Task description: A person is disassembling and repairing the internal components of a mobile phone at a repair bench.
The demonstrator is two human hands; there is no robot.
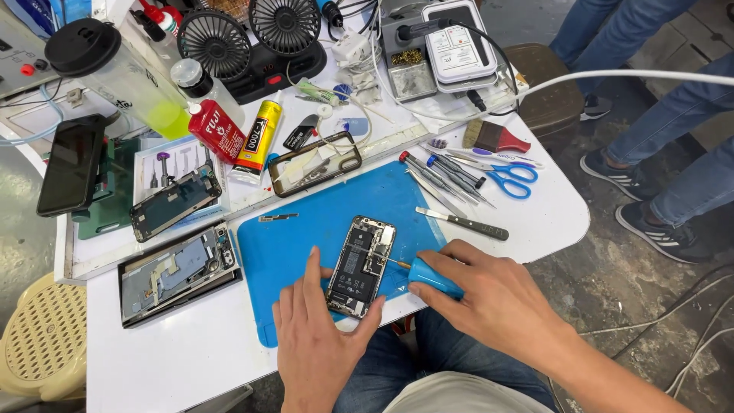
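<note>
An opened phone, its back off and battery and boards showing, lies on a blue work mat at the near edge of a white table. My left hand steadies the phone from below and from its left side, thumb and fingers apart around its lower end. My right hand grips a blue-handled screwdriver, whose thin tip touches the phone's right edge.
Several screwdrivers, blue scissors, a metal spudger and a brush lie right of the mat. A clear phone case, glue tubes, phone screens and fans crowd the back. Other people's legs stand at right.
</note>
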